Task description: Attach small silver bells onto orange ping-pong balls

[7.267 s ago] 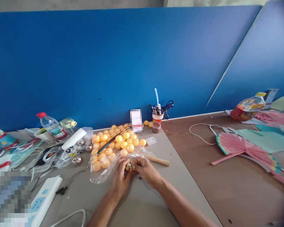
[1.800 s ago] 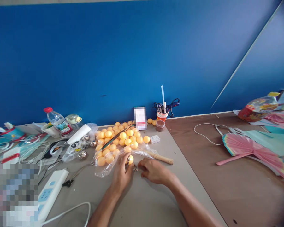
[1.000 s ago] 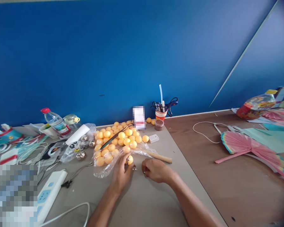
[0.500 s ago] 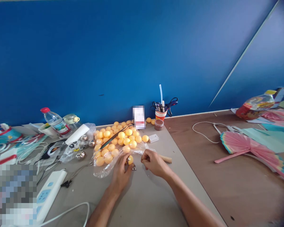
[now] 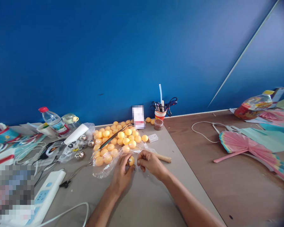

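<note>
My left hand (image 5: 121,171) is closed around an orange ball (image 5: 131,161) with a dark metallic patch on its side, held just above the grey table (image 5: 142,201). My right hand (image 5: 150,163) is pinched shut right beside that ball; whatever its fingertips hold is too small to name. Behind both hands lies a clear plastic bag (image 5: 104,168) under a heap of several orange balls (image 5: 118,140). A dark pair of tweezers (image 5: 113,140) rests across the heap.
A wooden stick (image 5: 164,158) lies behind my right hand. Silver foil balls (image 5: 78,154), a water bottle (image 5: 52,121), a power strip (image 5: 44,197) and cables crowd the left. A paper cup with scissors (image 5: 159,113) stands by the blue wall. Pink paper fans (image 5: 241,145) cover the brown table.
My right hand lifted from the table, where it had been set apart from the ball, and came left until its pinched fingers met the ball. My left hand kept hold of the ball.
</note>
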{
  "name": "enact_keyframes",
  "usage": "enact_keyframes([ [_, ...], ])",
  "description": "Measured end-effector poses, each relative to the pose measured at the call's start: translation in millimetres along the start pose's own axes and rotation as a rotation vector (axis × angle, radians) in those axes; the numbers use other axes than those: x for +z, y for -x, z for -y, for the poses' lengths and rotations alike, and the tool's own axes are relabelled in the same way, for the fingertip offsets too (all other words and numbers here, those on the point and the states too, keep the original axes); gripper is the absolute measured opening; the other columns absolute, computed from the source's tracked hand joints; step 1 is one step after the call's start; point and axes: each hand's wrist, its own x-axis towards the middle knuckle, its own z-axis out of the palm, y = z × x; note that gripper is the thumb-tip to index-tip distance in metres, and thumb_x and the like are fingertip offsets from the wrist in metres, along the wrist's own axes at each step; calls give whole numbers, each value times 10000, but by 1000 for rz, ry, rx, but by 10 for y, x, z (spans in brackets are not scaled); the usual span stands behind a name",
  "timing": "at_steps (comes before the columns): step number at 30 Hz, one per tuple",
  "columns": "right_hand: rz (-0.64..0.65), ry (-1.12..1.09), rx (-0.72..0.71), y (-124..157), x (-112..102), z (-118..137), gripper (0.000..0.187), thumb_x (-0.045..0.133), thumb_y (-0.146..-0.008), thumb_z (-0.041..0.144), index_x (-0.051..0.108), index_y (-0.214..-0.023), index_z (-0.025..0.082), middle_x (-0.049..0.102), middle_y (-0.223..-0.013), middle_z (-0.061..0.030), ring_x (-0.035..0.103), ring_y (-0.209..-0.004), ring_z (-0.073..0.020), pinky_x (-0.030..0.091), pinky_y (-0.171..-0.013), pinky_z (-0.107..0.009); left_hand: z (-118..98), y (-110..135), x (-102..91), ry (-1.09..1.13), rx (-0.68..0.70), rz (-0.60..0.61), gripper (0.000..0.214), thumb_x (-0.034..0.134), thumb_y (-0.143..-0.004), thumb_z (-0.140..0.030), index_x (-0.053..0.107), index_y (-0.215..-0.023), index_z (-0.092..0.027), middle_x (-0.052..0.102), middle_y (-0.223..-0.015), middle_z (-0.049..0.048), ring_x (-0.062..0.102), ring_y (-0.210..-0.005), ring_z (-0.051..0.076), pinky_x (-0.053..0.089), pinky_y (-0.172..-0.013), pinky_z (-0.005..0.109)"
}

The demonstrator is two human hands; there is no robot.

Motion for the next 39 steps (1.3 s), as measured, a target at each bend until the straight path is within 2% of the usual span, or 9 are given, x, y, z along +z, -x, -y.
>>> enact_keyframes([
  [3,-12,-127,-4,-17,-9,-6,178,641,-658,266,490,-689,179,519,-560,71,384,-423,-48,295,-458,-213,-20,1,1,12,-2,-1,343,554,-834,-188,562,-1176,-221,629,-1165,97,591,-1125,248,507,-962,428],
  [7,44,-225,2,-12,-3,11,235,690,-645,343,538,-678,168,474,-508,78,381,-435,-51,298,-481,-222,-44,-6,-5,38,-12,19,315,550,-843,-194,573,-1155,-220,637,-1140,99,607,-1088,247,526,-926,426],
  [12,148,-262,12,-1,19,1,206,701,-632,301,625,-739,142,614,-645,18,462,-488,-63,351,-528,-232,-35,-11,-6,22,-6,8,304,566,-855,-234,591,-1158,-218,645,-1145,96,598,-1121,255,514,-948,434],
  [17,106,-216,21,-25,36,-81,173,692,-643,265,574,-714,161,617,-630,23,460,-475,-75,346,-507,-232,-39,-4,1,34,10,-1,302,549,-857,-228,591,-1156,-217,653,-1127,95,619,-1075,247,524,-929,432],
  [23,26,-128,10,-29,49,-77,98,649,-601,227,596,-653,163,559,-584,40,424,-549,-84,343,-572,-234,-50,5,4,38,32,21,335,546,-844,-165,562,-1176,-208,634,-1126,102,598,-1091,240,514,-943,423],
  [28,21,-120,7,-49,86,-106,81,631,-612,225,596,-631,155,581,-608,17,422,-567,-93,345,-578,-238,-34,15,5,43,48,38,371,542,-842,-156,541,-1208,-217,619,-1145,97,586,-1108,237,504,-960,423],
  [39,12,-157,35,-48,125,-107,95,632,-607,219,557,-619,161,546,-571,34,427,-527,-87,345,-552,-238,-30,26,15,39,73,15,376,535,-844,-149,540,-1215,-214,629,-1122,90,601,-1081,233,514,-948,410],
])
